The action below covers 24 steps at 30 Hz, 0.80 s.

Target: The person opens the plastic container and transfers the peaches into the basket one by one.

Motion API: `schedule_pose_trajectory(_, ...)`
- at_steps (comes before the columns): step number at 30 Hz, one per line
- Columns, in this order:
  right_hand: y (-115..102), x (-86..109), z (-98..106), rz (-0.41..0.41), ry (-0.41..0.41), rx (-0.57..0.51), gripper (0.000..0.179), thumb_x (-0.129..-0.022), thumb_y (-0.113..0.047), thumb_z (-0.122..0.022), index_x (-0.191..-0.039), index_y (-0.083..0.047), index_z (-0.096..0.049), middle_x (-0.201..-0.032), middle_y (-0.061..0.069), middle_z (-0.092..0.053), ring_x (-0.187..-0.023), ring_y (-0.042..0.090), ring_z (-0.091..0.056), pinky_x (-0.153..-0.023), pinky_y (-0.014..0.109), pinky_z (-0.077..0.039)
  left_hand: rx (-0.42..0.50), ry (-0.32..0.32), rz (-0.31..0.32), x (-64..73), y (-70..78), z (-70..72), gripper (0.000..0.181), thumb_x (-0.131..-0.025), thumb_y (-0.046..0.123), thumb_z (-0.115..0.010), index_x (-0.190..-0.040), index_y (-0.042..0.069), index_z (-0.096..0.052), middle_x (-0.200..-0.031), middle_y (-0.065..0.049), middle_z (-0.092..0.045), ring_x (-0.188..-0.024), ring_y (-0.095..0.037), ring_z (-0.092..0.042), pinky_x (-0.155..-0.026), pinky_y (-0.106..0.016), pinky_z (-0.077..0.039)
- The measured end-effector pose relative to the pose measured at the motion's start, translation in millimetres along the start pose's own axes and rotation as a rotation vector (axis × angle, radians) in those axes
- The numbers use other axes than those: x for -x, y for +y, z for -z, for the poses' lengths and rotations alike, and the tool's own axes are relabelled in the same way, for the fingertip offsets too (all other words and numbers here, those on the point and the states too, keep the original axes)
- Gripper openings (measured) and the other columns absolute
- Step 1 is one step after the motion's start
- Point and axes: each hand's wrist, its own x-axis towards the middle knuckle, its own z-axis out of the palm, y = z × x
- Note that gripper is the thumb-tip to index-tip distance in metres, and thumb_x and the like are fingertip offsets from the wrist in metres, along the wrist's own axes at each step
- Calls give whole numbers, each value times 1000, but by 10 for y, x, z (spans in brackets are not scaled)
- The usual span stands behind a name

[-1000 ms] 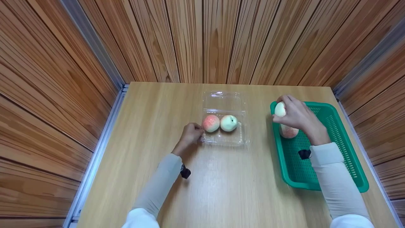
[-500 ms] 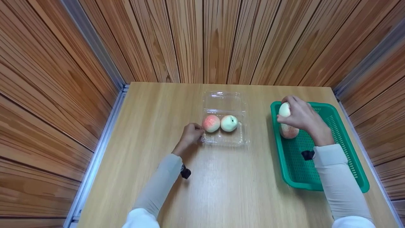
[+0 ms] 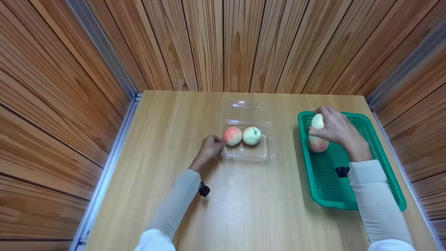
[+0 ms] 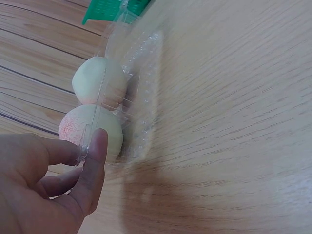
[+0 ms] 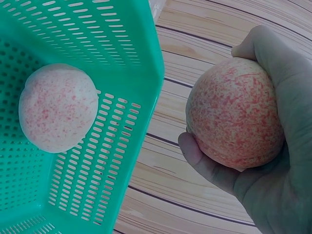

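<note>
My left hand [image 3: 210, 147] pinches the left edge of a clear plastic clamshell box [image 3: 256, 151], thumb on one side of the rim and fingers on the other. Two peaches sit side by side in its back row: a pinkish one [image 3: 232, 136] and a paler one [image 3: 252, 135]. The box's lid [image 3: 246, 111] lies folded back. Over the far end of the green basket [image 3: 311, 188], my right hand [image 3: 336, 129] grips a red-speckled peach [image 5: 236, 114]. Another peach [image 5: 58, 108] lies in the basket, partly hidden in the head view by the right hand.
The wooden table [image 3: 244, 209] stretches between the arms and the box. Plank walls [image 3: 237, 45] stand behind and on both sides. The basket's raised rim [image 3: 386, 164] runs close to the table's right edge.
My right hand has shifted a little to the right and toward me, with the peach still gripped. The left hand and the box have stayed in place.
</note>
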Motion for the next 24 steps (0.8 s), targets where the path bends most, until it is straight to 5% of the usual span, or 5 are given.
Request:
schedule_pose_trajectory(9, 52, 20, 12, -8, -3, 4, 58, -90, -32, -78, -133, 0, -56, -114, 22, -62, -87, 34, -60, -64, 39, -46, 1, 10, -28, -3, -12, 4, 18, -104, 5, -62, -118, -2, -70, -93, -8, -68, -75, -17, -64, -54, -22, -45)
schedule_pose_trajectory(24, 154, 76, 40, -46, -5, -26, 59, -90, -31, -76, -135, 0, -53, -116, 21, -59, -88, 35, -58, -64, 35, -45, 9, -2, 25, -1, 0, 9, 17, -106, 10, -62, -120, 3, -69, -96, -7, -68, -83, -23, -68, -62, -30, -52)
